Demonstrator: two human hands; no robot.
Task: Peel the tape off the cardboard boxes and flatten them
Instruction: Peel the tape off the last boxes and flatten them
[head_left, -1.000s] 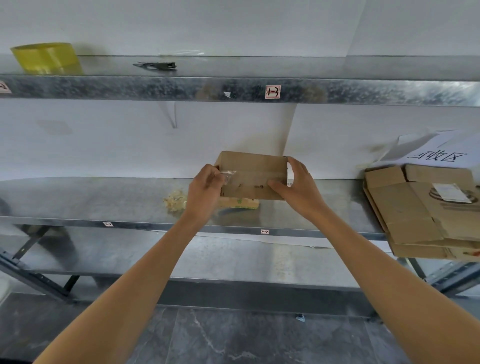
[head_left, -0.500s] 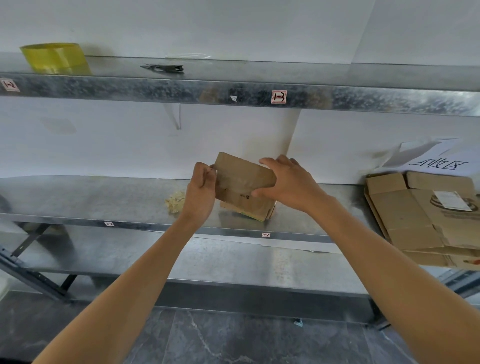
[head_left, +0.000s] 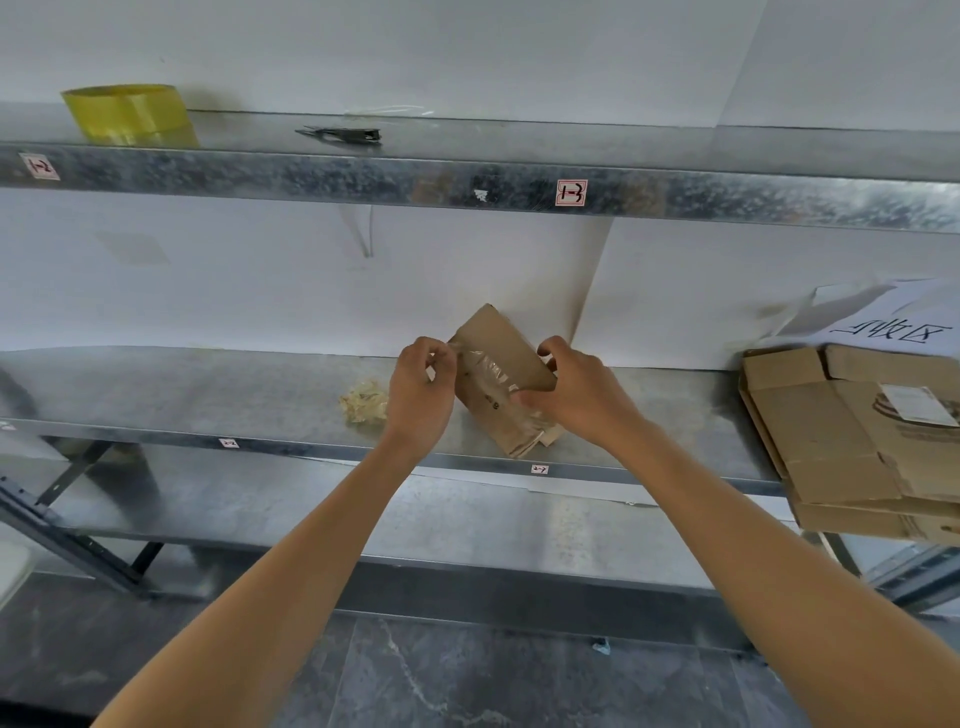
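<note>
Two hands work one small cardboard box (head_left: 496, 338), tilted at the middle metal shelf (head_left: 208, 395). Your left hand (head_left: 421, 395) pinches the clear tape (head_left: 488, 371) at its left edge, and your right hand (head_left: 576, 395) grips its right side. Flattened boxes (head_left: 852, 441) lie far right.

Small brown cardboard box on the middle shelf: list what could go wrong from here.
1. The clear tape strip, pinched by the left hand, looks wrinkled; it may tear and leave a piece stuck.
2. The small brown cardboard box is tilted, its lower corner near the front edge of the grey metal shelf; if the right hand loses grip, it could drop off.
</note>
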